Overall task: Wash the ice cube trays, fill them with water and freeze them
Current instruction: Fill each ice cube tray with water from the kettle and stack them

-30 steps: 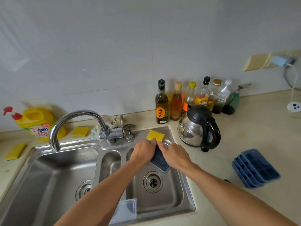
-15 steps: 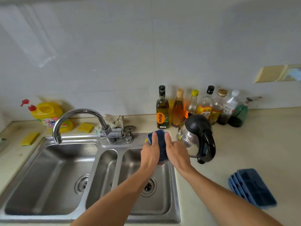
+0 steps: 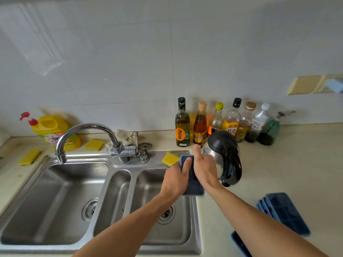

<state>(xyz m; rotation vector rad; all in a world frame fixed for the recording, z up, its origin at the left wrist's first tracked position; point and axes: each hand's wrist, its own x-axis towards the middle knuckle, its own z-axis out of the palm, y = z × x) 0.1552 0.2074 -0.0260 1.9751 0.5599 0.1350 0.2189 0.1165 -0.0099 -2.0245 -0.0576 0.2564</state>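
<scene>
Counter, far left: flat yellow sponge (image 3: 29, 157) lying by the sink corner. Behind it, against the white tiled wall (image 3: 130, 62), a yellow plastic detergent jug with a red pump (image 3: 53, 131). Curved chrome faucet (image 3: 87, 134) has its spout over the large left basin of the stainless steel three-basin sink (image 3: 55, 191); no water seen running. A second yellow sponge (image 3: 94, 144) and a crumpled pale rag (image 3: 123, 138) sit behind the faucet base. A third yellow sponge (image 3: 169, 158) lies on the sink ledge, just left of the hands. Left hand (image 3: 175, 179) grips the left long edge of a dark blue plastic ice cube tray (image 3: 194, 184), one finger laid up its near face. The tray is held on end, above the right rim of the right basin, between both hands. Right hand (image 3: 204, 167) clasps the tray's right edge, thumb pointing up past its top; its other fingers are hidden behind the tray. Just right of it: steel electric kettle with black lid and handle (image 3: 224, 156). Behind that, a row of glass and plastic condiment bottles (image 3: 219, 123) along the wall. Right on the counter: stack of dark blue ice cube trays (image 3: 284, 212); one more blue tray (image 3: 239, 243) is cut off at the bottom edge.
</scene>
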